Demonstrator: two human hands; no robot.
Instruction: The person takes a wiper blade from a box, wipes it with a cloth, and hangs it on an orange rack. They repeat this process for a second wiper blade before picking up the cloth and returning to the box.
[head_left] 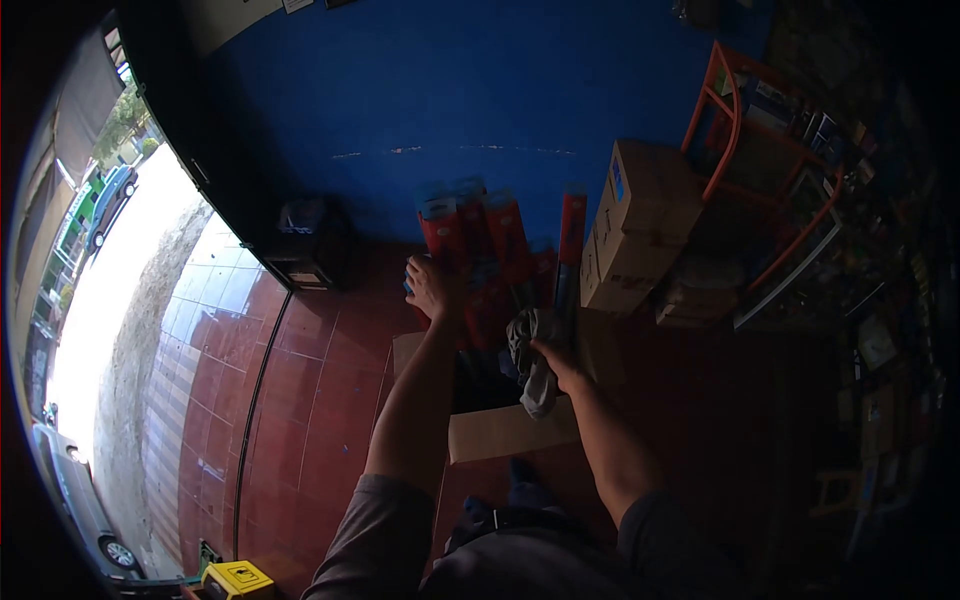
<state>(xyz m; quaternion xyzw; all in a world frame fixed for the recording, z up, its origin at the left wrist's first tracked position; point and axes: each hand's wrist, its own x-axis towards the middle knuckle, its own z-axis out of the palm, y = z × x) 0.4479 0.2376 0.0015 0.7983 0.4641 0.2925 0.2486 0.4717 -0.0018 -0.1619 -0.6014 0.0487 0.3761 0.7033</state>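
Several long red packages stand upright in an open cardboard box in front of me. My left hand is closed around the side of the leftmost red package, its fingertips showing at the left. A crumpled grey-white cloth hangs from my right hand, which is closed on it above the box's right part. Just behind the cloth rises a narrow package with a red top. Shadow hides most of what is lower in the box.
Cardboard cartons are stacked against the blue wall at the right. Beyond them stands an orange metal frame. A dark case sits by the doorway at the left. A yellow box is at the lower left, on red floor tiles.
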